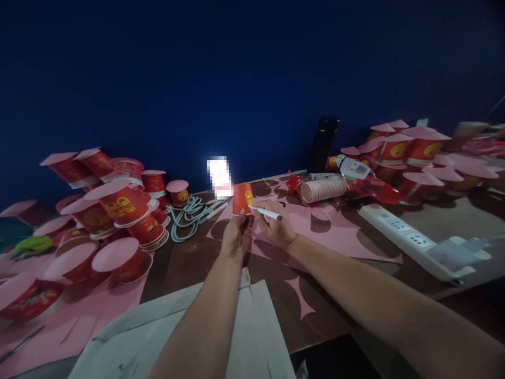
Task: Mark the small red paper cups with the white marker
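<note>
In the middle of the head view, my left hand (236, 236) grips a red paper cup (241, 197) with gold lettering, fingers closed round its lower end. My right hand (278, 225) pinches a white marker (267, 213), its tip at the cup's right side, close to the gold print. Whether the tip touches the cup, I cannot tell. Beneath both hands lies cut pink paper (331, 239) with round holes in it. Behind the cup glows a bright pixelated screen (220, 176).
Many red cups with pink paper discs (118, 202) are piled at left, others (422, 147) at right. A pale blue cable (185, 223), a sleeve of paper cups (324, 189), a bottle (357, 169), a black flask (324, 142), a power strip (406, 237) and white sheets (252, 326) lie around.
</note>
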`<control>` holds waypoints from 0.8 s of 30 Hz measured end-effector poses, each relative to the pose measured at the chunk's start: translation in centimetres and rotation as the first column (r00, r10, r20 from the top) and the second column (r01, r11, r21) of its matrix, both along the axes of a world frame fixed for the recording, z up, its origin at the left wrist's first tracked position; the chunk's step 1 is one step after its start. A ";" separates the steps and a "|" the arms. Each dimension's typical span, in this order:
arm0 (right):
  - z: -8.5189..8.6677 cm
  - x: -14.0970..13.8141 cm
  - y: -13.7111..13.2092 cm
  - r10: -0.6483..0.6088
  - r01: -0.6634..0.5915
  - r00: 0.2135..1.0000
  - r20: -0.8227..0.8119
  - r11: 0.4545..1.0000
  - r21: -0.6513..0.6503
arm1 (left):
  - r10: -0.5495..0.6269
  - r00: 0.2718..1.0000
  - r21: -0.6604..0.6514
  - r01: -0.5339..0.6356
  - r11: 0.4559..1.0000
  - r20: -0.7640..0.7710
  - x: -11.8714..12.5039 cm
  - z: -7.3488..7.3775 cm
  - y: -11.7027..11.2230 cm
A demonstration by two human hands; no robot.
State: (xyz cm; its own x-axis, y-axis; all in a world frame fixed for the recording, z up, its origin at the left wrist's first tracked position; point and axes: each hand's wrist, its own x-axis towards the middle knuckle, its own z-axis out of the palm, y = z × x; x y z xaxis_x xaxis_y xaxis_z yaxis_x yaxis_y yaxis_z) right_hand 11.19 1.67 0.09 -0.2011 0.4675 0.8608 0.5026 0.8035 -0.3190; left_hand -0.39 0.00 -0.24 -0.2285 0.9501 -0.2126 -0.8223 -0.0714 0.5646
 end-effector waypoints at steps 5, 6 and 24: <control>0.1 0.0 -0.1 -0.020 0.020 1.000 0.021 1.000 -0.006 | 0.005 1.000 -0.004 -0.005 1.000 -0.007 0.0 0.0 0.0; 0.1 0.0 -0.1 -0.022 0.022 0.999 0.026 1.000 -0.009 | 0.004 1.000 -0.001 -0.004 1.000 -0.003 0.1 0.0 0.0; 0.2 -0.1 -0.3 -0.033 0.034 0.999 0.037 0.998 -0.047 | 0.013 1.000 -0.014 -0.013 1.000 -0.005 0.0 0.1 -0.1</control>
State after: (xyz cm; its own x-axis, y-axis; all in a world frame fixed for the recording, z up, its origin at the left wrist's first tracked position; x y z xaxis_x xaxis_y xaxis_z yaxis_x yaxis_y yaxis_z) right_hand 11.12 1.41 0.30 -0.2149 0.5147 0.8300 0.5408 0.7704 -0.3377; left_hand -0.42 -0.08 -0.12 -0.2419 0.9440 -0.2243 -0.8185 -0.0744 0.5697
